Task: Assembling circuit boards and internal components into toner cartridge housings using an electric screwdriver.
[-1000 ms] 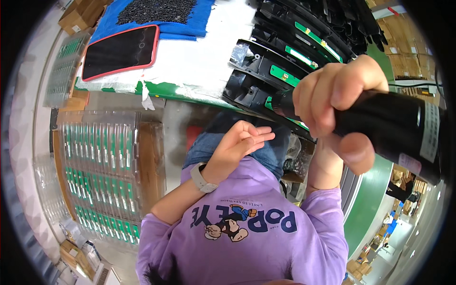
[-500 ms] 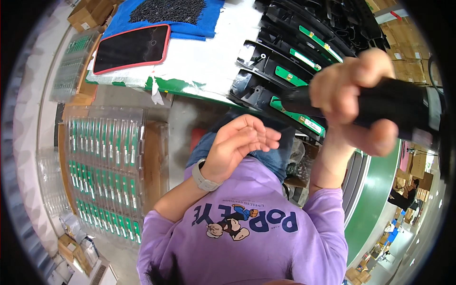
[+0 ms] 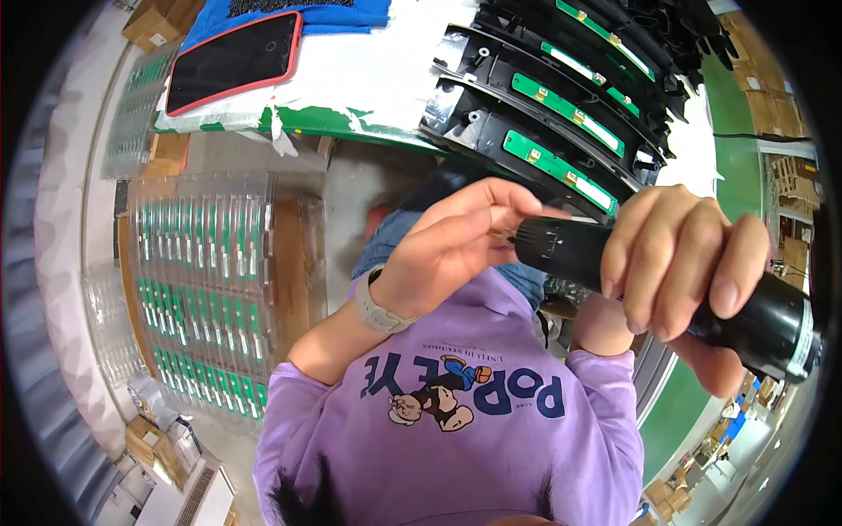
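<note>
So the right hand (image 3: pixel 688 267) is wrapped around a black power screwdriver (image 3: pixel 566 251), held near the closest black panel (image 3: pixel 489 145) at the table's front edge (image 3: pixel 326 121), while the left hand (image 3: pixel 456 245) has its fingers bunched in by the tool's tip, and I can't tell if they're pinching anything. Up top there's a stretch of white tabletop (image 3: pixel 386 79) running between the red-cased phone (image 3: pixel 232 64) and the black panels with green circuit strips (image 3: pixel 560 173) in them. Down on the left, a clear plastic tray (image 3: pixel 273 197) holds three rows of green circuit boards (image 3: pixel 196 230).
</note>
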